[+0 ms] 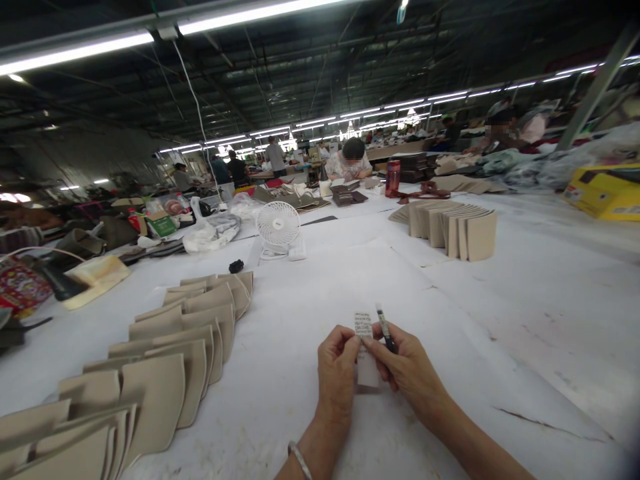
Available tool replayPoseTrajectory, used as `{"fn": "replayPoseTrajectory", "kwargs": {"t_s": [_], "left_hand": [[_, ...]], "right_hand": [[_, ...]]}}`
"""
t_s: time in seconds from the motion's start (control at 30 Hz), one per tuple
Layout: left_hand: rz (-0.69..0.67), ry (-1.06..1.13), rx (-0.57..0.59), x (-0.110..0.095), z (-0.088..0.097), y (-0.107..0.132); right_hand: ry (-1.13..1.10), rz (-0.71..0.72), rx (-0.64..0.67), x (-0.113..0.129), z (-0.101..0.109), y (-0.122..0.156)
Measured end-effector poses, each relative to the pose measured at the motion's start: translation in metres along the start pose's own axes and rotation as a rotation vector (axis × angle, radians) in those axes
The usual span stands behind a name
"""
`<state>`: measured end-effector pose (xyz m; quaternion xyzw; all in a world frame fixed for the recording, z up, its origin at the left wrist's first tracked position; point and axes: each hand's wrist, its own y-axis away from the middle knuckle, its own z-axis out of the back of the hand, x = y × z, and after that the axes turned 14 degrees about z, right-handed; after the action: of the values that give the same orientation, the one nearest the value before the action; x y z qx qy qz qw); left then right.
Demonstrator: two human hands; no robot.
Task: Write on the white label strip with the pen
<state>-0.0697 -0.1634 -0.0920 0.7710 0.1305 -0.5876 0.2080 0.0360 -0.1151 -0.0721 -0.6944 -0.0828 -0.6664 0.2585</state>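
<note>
Between both hands, above the white table [350, 293], is a small white printed label [363, 325]; a paler strip hangs below the fingers. My left hand [339, 370] pinches the label's left side with thumb and forefinger. On its right side, my right hand [405, 367] pinches it too. A pen [384, 327] with a clear end and dark lower part is also tucked in the right-hand fingers, pointing up. The print is too small to read. Left of the hands lie overlapping rows of beige curved panels [153, 387].
A fanned stack of beige pieces [453, 230] stands at the right. Farther back are a small white fan [279, 230], a red can [393, 178] and a yellow box [605, 193]. A glue-stained block [97, 280] lies at left. A person [349, 160] sits across the table.
</note>
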Motion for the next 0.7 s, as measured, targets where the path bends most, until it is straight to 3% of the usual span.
{"fn": "replayPoseTrajectory", "kwargs": {"t_s": [0.7], "left_hand": [[-0.013, -0.032, -0.007, 0.0019, -0.0002, -0.0009]], "right_hand": [[0.007, -0.017, -0.003, 0.0032, -0.0003, 0.0008]]}}
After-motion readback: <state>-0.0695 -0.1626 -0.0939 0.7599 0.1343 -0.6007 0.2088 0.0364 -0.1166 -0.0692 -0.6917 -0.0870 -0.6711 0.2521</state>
